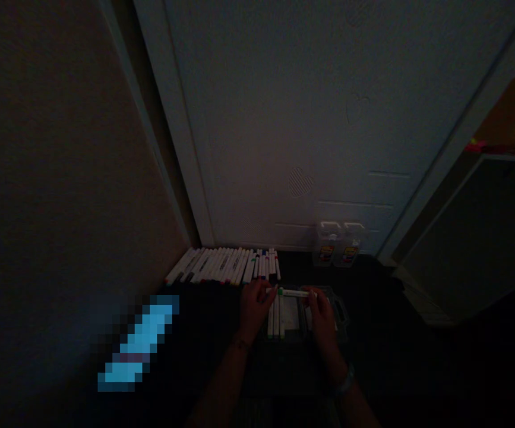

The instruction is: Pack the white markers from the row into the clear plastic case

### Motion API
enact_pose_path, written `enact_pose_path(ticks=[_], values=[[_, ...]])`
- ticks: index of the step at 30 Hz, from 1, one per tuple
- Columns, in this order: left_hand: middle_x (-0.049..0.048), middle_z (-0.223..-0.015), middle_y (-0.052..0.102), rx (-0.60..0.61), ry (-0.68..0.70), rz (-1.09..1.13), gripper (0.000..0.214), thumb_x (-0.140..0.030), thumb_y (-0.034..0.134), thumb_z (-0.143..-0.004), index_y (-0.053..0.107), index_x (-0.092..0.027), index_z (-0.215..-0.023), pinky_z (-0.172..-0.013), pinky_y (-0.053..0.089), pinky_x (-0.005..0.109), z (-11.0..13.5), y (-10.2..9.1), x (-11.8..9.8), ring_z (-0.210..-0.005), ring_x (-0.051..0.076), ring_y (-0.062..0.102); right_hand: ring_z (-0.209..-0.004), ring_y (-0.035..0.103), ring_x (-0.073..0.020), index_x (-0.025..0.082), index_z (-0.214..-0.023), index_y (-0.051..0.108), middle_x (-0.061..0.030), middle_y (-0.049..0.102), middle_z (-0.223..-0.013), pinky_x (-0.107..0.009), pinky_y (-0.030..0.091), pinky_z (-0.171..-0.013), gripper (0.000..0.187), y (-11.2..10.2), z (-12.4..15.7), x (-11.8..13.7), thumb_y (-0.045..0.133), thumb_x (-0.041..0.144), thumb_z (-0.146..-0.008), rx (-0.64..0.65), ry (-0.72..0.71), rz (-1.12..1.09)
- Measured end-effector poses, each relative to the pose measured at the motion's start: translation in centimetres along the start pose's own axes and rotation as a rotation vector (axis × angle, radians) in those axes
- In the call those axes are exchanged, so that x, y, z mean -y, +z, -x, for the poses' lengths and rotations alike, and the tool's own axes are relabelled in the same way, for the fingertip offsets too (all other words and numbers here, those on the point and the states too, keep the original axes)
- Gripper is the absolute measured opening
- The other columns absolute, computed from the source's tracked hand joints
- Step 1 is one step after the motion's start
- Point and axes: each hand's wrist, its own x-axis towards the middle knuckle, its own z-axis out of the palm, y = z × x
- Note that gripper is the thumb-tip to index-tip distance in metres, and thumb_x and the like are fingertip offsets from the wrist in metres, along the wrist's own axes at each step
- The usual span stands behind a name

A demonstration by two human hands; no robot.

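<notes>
A white marker is gripped near opposite ends by the left hand and right hand above a clear case; three markers are laid inside.

A slim white marker with a green band towards its left end is held nearly level, its length running left to right, above the far part of a clear plastic case. The case is laid flat on the dark surface, its handle turned to the right and its inside split into left and right parts by a divider. In the left part, three white markers are set side by side against the left wall, pointing near to far, while the right part is partly hidden and dim.
</notes>
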Motion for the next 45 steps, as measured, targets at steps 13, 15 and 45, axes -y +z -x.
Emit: enact_pose_path(ticks=[13,15,45], values=[[0.0022,-0.075,0.06,0.058,0.005,0.134,0.02,-0.031,0.046,-0.087,0.057,-0.018,-0.076,-0.069,0.041,0.025,0.4,-0.2,1.1,-0.073,0.016,0.055,-0.087,0.058,-0.0192,0.021,-0.102,0.062,-0.0052,0.064,-0.096,-0.029,0.044,-0.074,0.03,0.2,0.4,0.0,0.041,0.039,-0.09,0.047,-0.073,0.085],[0.0021,-0.075,0.059,0.044,0.003,0.138,0.019,-0.031,0.047,-0.087,0.056,-0.018,-0.076,-0.069,0.041,0.025,0.5,-0.2,1.1,-0.073,0.015,0.055,-0.09,0.058,-0.0196,0.021,-0.103,0.062,-0.0058,0.064,-0.1,-0.03,0.044,-0.076,0.029,0.2,0.7,0.2,0.042,0.037,-0.09,0.03,-0.116,0.124],[0.0004,-0.07,0.058,0.042,-0.045,0.203,0.02,-0.033,0.049,-0.085,0.058,-0.018,-0.076,-0.058,0.039,0.022,0.6,-0.1,1.0,-0.065,0.013,0.052,-0.081,0.056,-0.0176,0.021,-0.092,0.058,-0.0024,0.061,-0.087,-0.028,0.044,-0.072,0.026,0.1,0.3,0.0,0.049,0.043,-0.085,-0.058,0.004,-0.015]])
